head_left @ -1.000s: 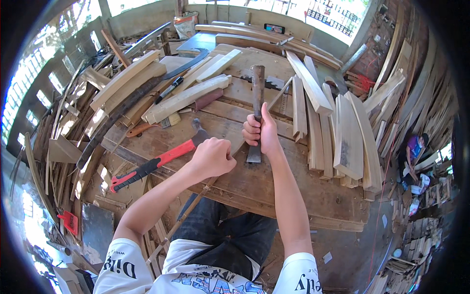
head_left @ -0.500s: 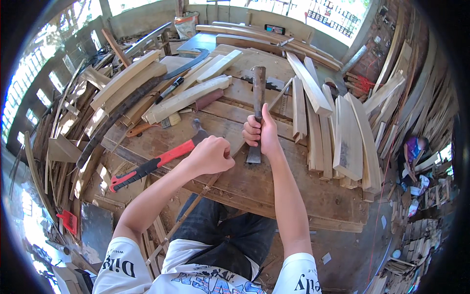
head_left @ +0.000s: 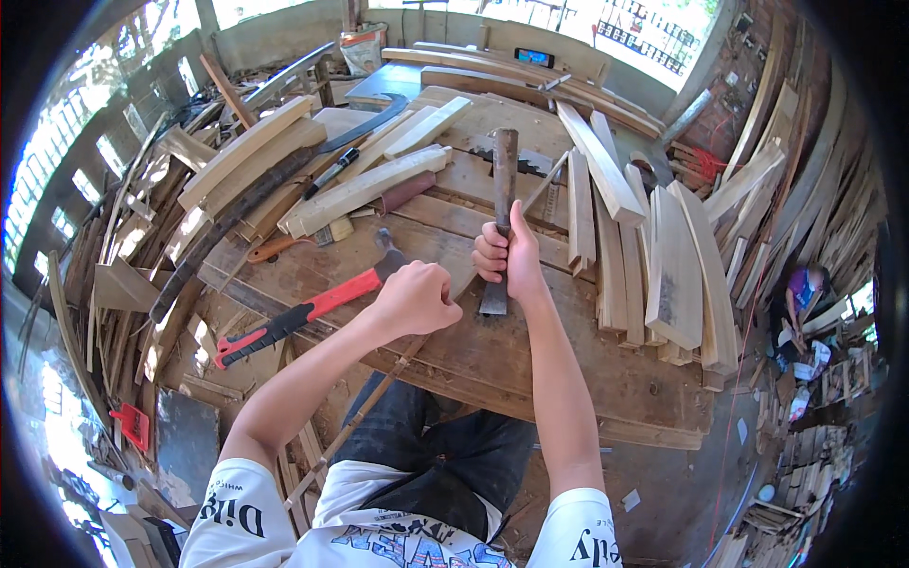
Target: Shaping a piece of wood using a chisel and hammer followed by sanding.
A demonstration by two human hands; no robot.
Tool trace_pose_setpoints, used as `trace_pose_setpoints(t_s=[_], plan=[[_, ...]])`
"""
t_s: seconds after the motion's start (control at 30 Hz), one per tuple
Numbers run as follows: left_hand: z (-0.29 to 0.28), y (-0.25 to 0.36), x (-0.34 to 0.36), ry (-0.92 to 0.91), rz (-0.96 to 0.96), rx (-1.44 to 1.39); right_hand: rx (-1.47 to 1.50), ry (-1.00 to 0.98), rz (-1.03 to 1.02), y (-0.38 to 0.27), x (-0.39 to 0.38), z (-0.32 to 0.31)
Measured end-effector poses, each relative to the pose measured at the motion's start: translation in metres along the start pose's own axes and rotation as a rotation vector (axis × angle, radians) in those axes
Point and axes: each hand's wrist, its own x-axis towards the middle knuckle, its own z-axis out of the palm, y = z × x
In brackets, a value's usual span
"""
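Note:
My right hand (head_left: 507,256) is closed around the metal shank of an upright chisel (head_left: 505,161); its flat blade meets the worn wooden bench (head_left: 615,398). To its left, my left hand (head_left: 417,298) is curled around a long, thin wooden stick (head_left: 365,405) that slants from beside my legs up onto the bench. A hammer with a red and black handle (head_left: 341,289) lies just beyond and left of that hand, its head partly visible. A paintbrush (head_left: 275,246) and a brownish roll (head_left: 407,190) lie behind the hammer.
Cut timber (head_left: 686,265) lines the bench's right side and more pieces (head_left: 246,151) lie left, with a curved blade (head_left: 365,128) and black marker (head_left: 325,173). A phone (head_left: 534,58) stands at the back. A person (head_left: 803,298) sits far right among wood piles.
The view has shifted very slightly. Both hands keep their grips and positions, and the chisel stays upright on the bench.

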Motion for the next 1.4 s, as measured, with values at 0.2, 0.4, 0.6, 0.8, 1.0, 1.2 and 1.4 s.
trace_pose_setpoints(t_s=[0.2, 0.4, 0.6, 0.8, 1.0, 1.2, 1.4], plan=[[-0.002, 0.003, -0.002, 0.033, 0.013, 0.001, 0.002, -0.018, -0.004, 0.0, 0.0, 0.0], [-0.012, 0.001, -0.001, -0.077, -0.001, -0.059, 0.001, 0.007, 0.004, 0.0, -0.001, 0.001], [-0.017, -0.012, 0.015, -0.279, -0.003, -0.069, 0.007, -0.008, 0.005, 0.0, 0.0, -0.002], [-0.02, -0.013, 0.022, -0.431, 0.011, -0.013, 0.004, -0.027, -0.017, 0.001, 0.001, -0.004], [-0.033, 0.004, 0.032, -0.691, -0.303, -0.042, -0.024, 0.012, -0.021, 0.0, -0.001, -0.004], [-0.034, 0.009, 0.036, -0.74, -0.315, -0.04, -0.022, 0.011, -0.018, 0.0, 0.0, -0.003], [-0.031, 0.004, 0.028, -0.556, -0.21, -0.064, -0.014, -0.01, -0.018, 0.0, 0.0, -0.005]])
